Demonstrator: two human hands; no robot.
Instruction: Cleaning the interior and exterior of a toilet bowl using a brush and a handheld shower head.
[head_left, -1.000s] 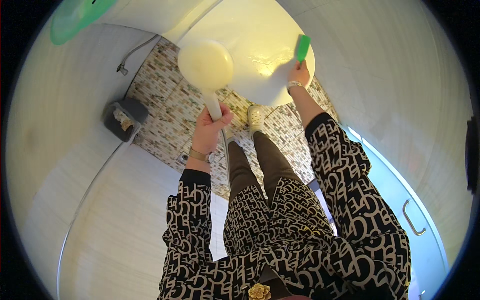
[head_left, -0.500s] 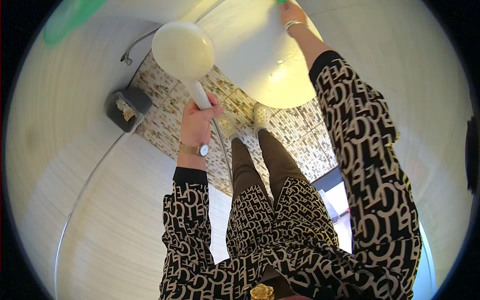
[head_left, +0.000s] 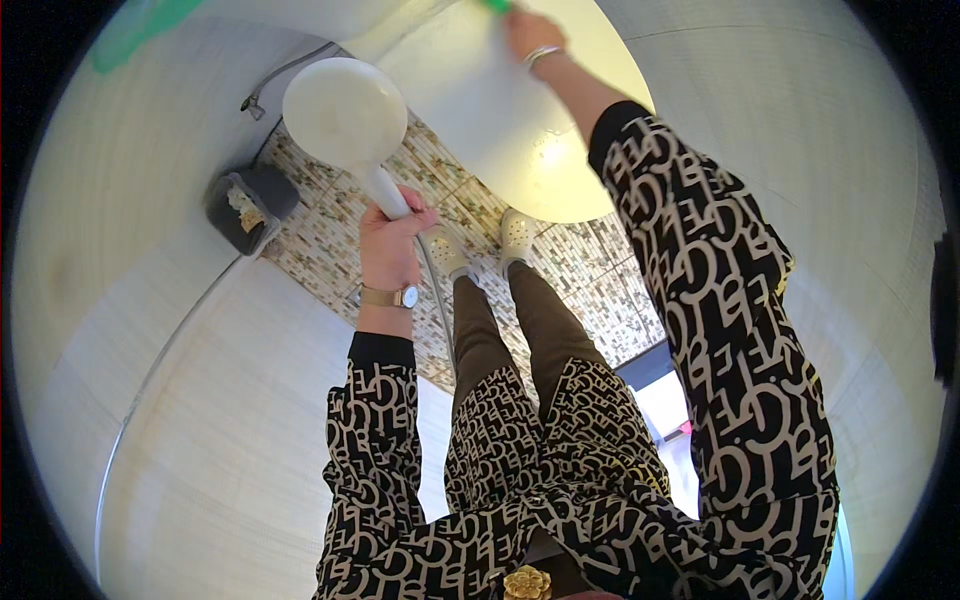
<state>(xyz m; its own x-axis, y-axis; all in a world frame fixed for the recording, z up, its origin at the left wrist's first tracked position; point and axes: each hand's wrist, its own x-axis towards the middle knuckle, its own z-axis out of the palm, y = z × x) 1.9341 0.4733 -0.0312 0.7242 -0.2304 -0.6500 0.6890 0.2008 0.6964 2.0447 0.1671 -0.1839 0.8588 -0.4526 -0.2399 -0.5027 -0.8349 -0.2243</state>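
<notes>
My left hand [head_left: 389, 245] is closed around the handle of a white shower head [head_left: 345, 115], with its round face up and its grey hose [head_left: 438, 300] hanging below. My right hand [head_left: 534, 36] reaches to the top edge, closed on a bright green thing [head_left: 494, 5], of which only a short piece shows; its kind is hidden by the frame edge. Below that hand spreads a large white surface with a rounded edge, like a basin [head_left: 480, 130], with yellowish light and a bright glare on it.
A dark grey bin [head_left: 222, 214] with crumpled pale waste stands left, by a wall-side metal hose [head_left: 275, 80]. My feet in pale clogs [head_left: 516, 236] stand on a mosaic-patterned floor [head_left: 590, 270]. A blurred green shape [head_left: 145, 35] shows top left.
My right hand has moved left over the basin with the green thing. The shower head has shifted slightly left and down in the picture, still in my left hand.
</notes>
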